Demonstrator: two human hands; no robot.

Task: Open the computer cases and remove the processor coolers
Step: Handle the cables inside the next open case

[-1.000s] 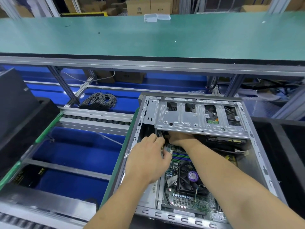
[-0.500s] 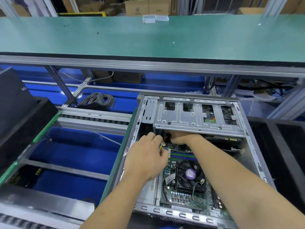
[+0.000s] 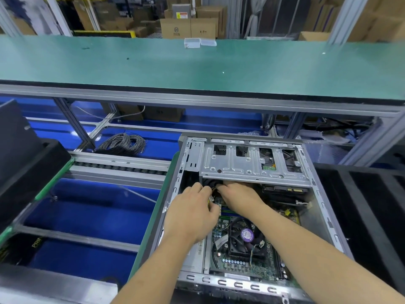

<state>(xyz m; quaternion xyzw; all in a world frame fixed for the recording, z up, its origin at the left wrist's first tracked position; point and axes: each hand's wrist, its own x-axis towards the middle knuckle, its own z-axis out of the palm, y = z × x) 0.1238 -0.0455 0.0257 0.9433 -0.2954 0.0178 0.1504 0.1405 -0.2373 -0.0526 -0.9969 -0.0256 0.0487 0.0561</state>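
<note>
An open grey computer case point(image 3: 324, 207) lies flat in front of me, its motherboard showing. The black processor cooler point(image 3: 245, 238), a fan with a purple round sticker, sits on the board near the front. My left hand point(image 3: 192, 213) is inside the case just beyond the cooler, its fingers curled round a cable connector with yellow wires point(image 3: 210, 197). My right hand point(image 3: 237, 193) reaches under the silver drive cage point(image 3: 252, 167); its fingertips are hidden there, so what they hold cannot be told.
A green-topped conveyor bench point(image 3: 197, 62) runs across the back. A coil of grey cable point(image 3: 125, 144) lies on blue flooring beyond the rails. Black foam trays stand at the left point(image 3: 28, 172) and right point(image 3: 372, 205). Cardboard boxes point(image 3: 186, 28) are stacked far behind.
Both hands stay at the same spot under the drive cage, shifting only slightly. The camera has tilted up a little, so the case sits lower in view.
</note>
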